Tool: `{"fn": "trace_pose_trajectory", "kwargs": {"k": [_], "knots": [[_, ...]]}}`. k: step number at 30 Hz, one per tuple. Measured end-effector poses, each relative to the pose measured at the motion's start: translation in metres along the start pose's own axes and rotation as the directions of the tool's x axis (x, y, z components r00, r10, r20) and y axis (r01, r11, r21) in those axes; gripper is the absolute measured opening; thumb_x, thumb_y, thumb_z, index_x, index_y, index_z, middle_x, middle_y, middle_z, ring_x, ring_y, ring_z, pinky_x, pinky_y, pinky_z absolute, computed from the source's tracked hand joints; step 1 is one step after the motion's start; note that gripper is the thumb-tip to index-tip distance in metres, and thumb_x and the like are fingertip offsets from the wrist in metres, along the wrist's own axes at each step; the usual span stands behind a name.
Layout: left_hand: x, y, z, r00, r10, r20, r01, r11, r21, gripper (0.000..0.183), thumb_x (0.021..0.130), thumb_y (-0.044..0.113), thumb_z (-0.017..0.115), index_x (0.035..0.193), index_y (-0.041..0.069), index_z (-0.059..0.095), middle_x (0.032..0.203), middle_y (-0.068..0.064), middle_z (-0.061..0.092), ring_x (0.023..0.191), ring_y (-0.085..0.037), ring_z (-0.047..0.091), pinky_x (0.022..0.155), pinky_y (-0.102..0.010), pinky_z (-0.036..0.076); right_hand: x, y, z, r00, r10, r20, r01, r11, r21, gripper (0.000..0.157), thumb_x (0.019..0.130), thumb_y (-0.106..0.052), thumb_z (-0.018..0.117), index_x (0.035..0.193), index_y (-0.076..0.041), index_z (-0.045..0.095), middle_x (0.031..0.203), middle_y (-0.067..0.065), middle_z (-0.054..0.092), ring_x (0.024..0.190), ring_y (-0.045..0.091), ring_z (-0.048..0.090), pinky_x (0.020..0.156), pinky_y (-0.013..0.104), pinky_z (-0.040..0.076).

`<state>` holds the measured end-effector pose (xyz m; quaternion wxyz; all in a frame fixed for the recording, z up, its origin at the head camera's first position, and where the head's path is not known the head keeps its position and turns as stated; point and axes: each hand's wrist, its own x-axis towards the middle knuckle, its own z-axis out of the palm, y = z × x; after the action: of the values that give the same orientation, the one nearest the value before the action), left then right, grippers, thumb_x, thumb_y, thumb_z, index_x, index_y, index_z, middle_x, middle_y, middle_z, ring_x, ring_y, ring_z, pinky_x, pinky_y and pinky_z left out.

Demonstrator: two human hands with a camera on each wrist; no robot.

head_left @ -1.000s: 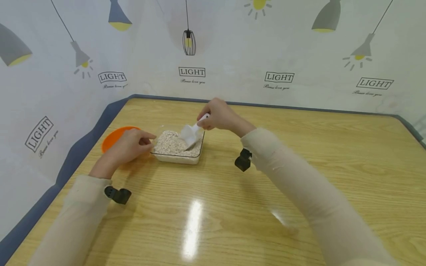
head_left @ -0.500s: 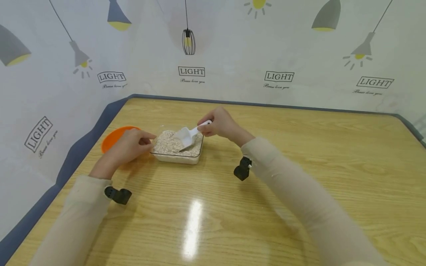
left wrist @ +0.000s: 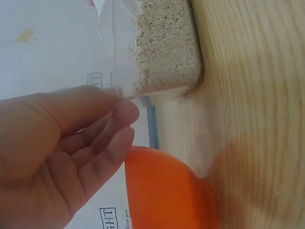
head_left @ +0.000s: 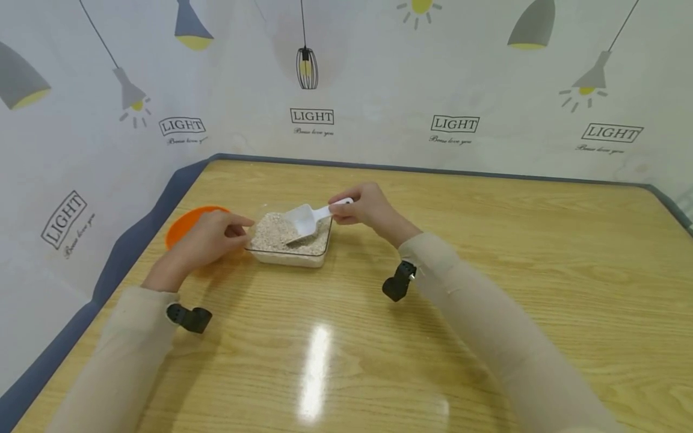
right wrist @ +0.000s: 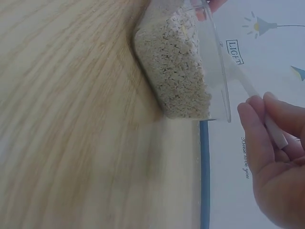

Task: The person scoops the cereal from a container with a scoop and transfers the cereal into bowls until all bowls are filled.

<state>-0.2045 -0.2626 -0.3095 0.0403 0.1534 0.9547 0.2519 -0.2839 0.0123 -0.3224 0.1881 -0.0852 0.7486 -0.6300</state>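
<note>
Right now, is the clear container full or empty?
Mostly full: the clear container shows oat flakes piled to below its rim.

My right fingers pinch a white handle near a clear container, which holds pale flakes and stands on the wood-grained desk.

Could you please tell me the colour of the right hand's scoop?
The plastic scoop is white, showing best in the head view.

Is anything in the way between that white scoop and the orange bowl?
Yes: the left hand, at the left rim of the clear container, sits between the white scoop and the orange bowl, hiding part of the bowl in the head view. The container's left wall also stands between them, as the scoop's head is at the oats inside.
</note>
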Motion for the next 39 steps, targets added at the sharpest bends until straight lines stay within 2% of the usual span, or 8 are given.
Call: {"fn": "trace_pose_trajectory", "kwargs": {"k": [4, 9, 19, 29, 34, 39], "knots": [[-0.002, 0.0, -0.003, 1.0, -0.012, 0.009, 0.012, 1.0, 0.005, 0.035, 0.086, 0.006, 0.061, 0.117, -0.009, 0.057, 0.091, -0.015, 0.064, 0.081, -0.025, 0.059, 0.074, -0.041, 0.049, 0.0, 0.002, -0.001, 1.0, 0.009, -0.016, -0.007, 0.997, 0.077, 0.025, 0.082, 0.003, 0.064, 0.106, 0.011, 0.063, 0.085, 0.017, 0.064, 0.068, 0.02, 0.065, 0.071, 0.033, 0.053], [-0.003, -0.001, -0.007, 1.0, -0.006, 0.006, 0.006, 1.0, 0.006, 0.034, 0.085, 0.007, 0.063, 0.116, -0.009, 0.059, 0.092, -0.015, 0.064, 0.082, -0.026, 0.06, 0.074, -0.041, 0.049, 0.001, 0.003, -0.004, 1.0, 0.016, -0.02, -0.013, 0.992, 0.127, 0.027, 0.082, 0.003, 0.063, 0.108, 0.012, 0.061, 0.077, 0.014, 0.064, 0.061, 0.015, 0.063, 0.071, 0.034, 0.053], [-0.01, -0.005, -0.02, 1.0, -0.008, -0.029, 0.008, 1.0, 0.017, 0.033, 0.084, 0.007, 0.064, 0.112, -0.01, 0.06, 0.094, -0.019, 0.063, 0.084, -0.03, 0.06, 0.077, -0.044, 0.047, 0.001, -0.002, -0.004, 0.999, 0.018, -0.037, -0.01, 0.981, 0.191, 0.03, 0.082, 0.002, 0.064, 0.11, 0.012, 0.06, 0.081, 0.014, 0.064, 0.063, 0.016, 0.064, 0.07, 0.03, 0.053], [-0.019, -0.018, -0.037, 0.996, -0.084, -0.014, 0.085, 0.996, 0.014, 0.036, 0.086, 0.012, 0.063, 0.118, -0.006, 0.058, 0.096, -0.017, 0.063, 0.086, -0.029, 0.06, 0.076, -0.044, 0.048, 0.003, -0.014, -0.001, 0.999, 0.01, -0.05, 0.001, 0.976, 0.218, 0.025, 0.082, 0.001, 0.065, 0.105, 0.011, 0.063, 0.08, 0.014, 0.065, 0.063, 0.016, 0.064, 0.071, 0.031, 0.053], [-0.024, -0.025, -0.044, 0.995, -0.093, -0.022, 0.094, 0.995, 0.016, 0.037, 0.087, 0.014, 0.063, 0.117, -0.006, 0.059, 0.097, -0.017, 0.064, 0.086, -0.029, 0.06, 0.074, -0.042, 0.049, 0.005, -0.021, 0.005, 0.999, 0.009, -0.043, 0.001, 0.975, 0.224, 0.025, 0.082, 0.001, 0.065, 0.105, 0.009, 0.064, 0.083, 0.016, 0.065, 0.067, 0.018, 0.065, 0.071, 0.031, 0.053], [-0.027, -0.033, -0.05, 0.993, -0.1, -0.062, 0.103, 0.994, 0.038, 0.035, 0.086, 0.013, 0.063, 0.115, -0.008, 0.06, 0.093, -0.018, 0.064, 0.084, -0.03, 0.06, 0.071, -0.041, 0.049, 0.007, -0.031, 0.017, 1.0, -0.008, -0.02, 0.012, 0.973, 0.23, 0.026, 0.082, 0.001, 0.066, 0.106, 0.009, 0.063, 0.082, 0.016, 0.065, 0.068, 0.019, 0.066, 0.071, 0.03, 0.053]]}}
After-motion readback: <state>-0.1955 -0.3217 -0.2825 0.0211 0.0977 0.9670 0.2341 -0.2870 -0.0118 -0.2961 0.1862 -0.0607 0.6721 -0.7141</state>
